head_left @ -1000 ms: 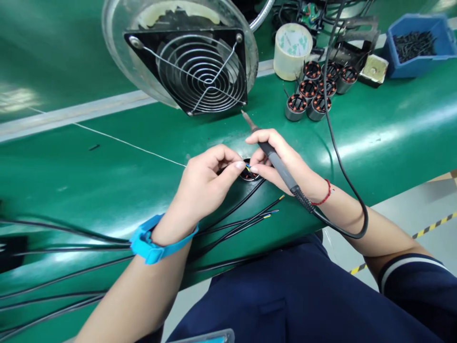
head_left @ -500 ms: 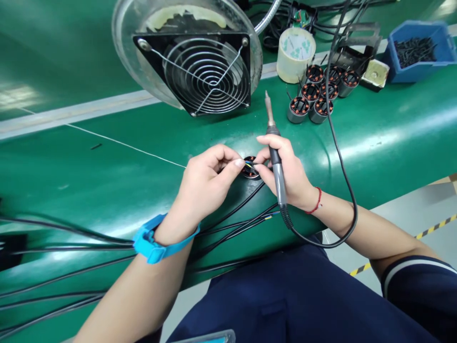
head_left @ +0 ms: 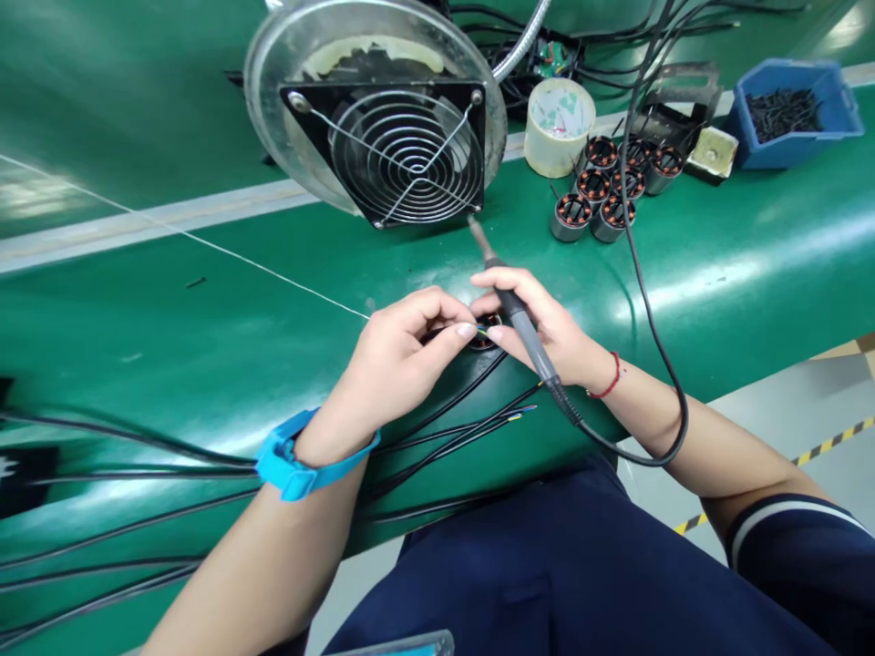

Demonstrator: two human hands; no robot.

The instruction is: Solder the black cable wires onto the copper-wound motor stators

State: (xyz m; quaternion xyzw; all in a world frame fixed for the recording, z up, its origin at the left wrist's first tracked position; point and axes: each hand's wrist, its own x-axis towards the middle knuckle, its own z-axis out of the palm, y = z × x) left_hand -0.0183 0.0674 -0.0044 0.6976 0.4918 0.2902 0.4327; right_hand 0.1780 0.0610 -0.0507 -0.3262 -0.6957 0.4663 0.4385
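Note:
My left hand [head_left: 416, 351], with a blue strap [head_left: 293, 465] at its wrist, pinches the end of a black cable whose thin blue and yellow-green wires [head_left: 483, 331] show at the fingertips. A soldering iron [head_left: 516, 314] lies across my right hand [head_left: 550, 328], its tip pointing up and to the left. The right thumb and fingertips also reach the wires, close to the left fingers. Directly beneath both sets of fingertips sits a round motor stator [head_left: 490, 339] with copper windings, mostly covered by them.
A fan with a wire guard [head_left: 416, 169] stands ahead. Several stators [head_left: 594, 187], a tape roll [head_left: 559, 128], a small sponge box [head_left: 713, 153] and a blue bin [head_left: 797, 146] of black pieces are at the back right. Black cables [head_left: 137, 474] lie at left; the iron's cord [head_left: 646, 301] loops right.
The soldering iron has tilted, its tip swinging left towards the fan. Both hands stay close together over the stator, and the view has shifted slightly.

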